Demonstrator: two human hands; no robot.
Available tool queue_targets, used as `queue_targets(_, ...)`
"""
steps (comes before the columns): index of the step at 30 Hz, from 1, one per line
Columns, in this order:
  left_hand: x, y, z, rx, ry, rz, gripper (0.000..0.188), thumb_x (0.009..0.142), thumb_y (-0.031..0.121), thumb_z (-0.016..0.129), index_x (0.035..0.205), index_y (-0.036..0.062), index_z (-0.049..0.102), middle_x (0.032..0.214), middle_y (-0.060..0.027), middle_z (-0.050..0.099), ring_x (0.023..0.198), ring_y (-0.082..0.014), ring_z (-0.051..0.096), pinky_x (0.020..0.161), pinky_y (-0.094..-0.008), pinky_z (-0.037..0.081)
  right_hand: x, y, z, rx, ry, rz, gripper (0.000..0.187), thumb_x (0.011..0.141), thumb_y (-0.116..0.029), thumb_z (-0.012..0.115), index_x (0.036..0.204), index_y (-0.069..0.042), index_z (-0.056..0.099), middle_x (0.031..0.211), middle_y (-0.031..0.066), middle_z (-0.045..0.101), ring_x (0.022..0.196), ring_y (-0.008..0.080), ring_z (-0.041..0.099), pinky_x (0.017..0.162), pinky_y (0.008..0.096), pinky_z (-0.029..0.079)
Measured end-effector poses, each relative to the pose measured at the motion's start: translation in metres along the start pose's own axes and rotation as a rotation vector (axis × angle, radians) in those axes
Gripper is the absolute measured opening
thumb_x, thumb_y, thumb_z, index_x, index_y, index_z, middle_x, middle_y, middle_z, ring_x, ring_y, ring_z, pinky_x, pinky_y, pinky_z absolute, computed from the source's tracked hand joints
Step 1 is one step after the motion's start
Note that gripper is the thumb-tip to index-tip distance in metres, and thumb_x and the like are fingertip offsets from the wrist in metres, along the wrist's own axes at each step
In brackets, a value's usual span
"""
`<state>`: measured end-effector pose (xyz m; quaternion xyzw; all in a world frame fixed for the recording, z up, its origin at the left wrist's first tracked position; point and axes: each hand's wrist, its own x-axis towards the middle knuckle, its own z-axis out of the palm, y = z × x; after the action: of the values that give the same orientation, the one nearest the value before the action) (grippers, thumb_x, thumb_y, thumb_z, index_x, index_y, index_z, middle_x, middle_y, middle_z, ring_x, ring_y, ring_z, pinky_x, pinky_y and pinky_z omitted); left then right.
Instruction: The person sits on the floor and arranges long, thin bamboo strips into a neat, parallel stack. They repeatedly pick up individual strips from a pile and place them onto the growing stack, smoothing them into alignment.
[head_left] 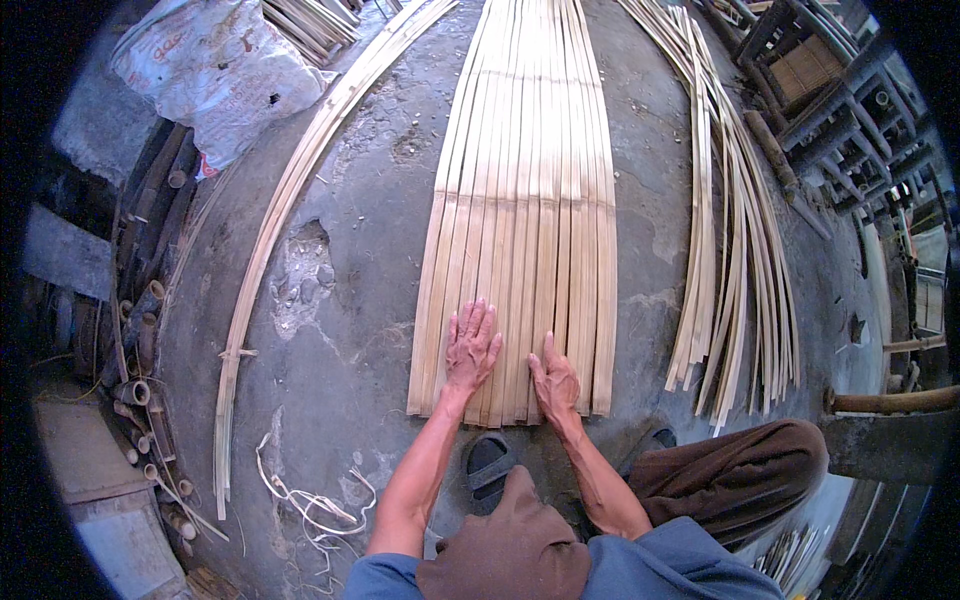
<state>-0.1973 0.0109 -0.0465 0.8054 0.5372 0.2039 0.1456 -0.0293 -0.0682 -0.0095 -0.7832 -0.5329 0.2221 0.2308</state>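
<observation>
Long bamboo slats [520,250] lie side by side on the floor in front of me, their near ends roughly lined up and narrow gaps between some of them. My left hand [472,350] rests flat on the slats left of the middle, fingers stretched out and pointing away from me. Farther right, my right hand [554,378] touches the slats near their near ends; its index finger reaches forward along one slat while the other fingers are bent. Neither hand grips anything.
A tied bundle of thin strips [262,250] curves along the left; loose strips [745,270] fan out on the right. Curled bindings [318,510] lie near my left arm. Bamboo poles [135,392] and a white sack [225,75] line the left, a wooden rack [850,130] the right.
</observation>
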Motion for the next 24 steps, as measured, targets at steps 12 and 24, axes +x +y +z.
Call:
queue_targets(12,0.001,-0.002,0.001,0.017,-0.018,0.005,0.058,0.098,0.035,0.052,0.15,0.01,0.041,0.158,-0.0107,0.034,0.149,-0.0277,0.026,0.122,-0.0473,0.015,-0.009,-0.022,0.007,0.384,0.233,-0.108,0.059,0.096,-0.024,0.06,0.147,0.0,0.041,0.113,0.0326,0.064,0.104,0.0367,0.067,0.089,0.0392,0.051)
queue_targets(24,0.0,0.0,0.003,0.01,0.002,-0.005,0.059,0.095,0.032,0.057,0.148,0.0108,0.043,0.158,-0.0108,0.035,0.147,-0.0276,0.029,0.121,-0.0478,0.018,-0.016,-0.03,0.018,0.3,0.097,0.035,0.06,0.096,-0.025,0.061,0.148,-0.004,0.042,0.073,0.022,0.054,0.065,0.0257,0.054,0.064,0.0395,0.047)
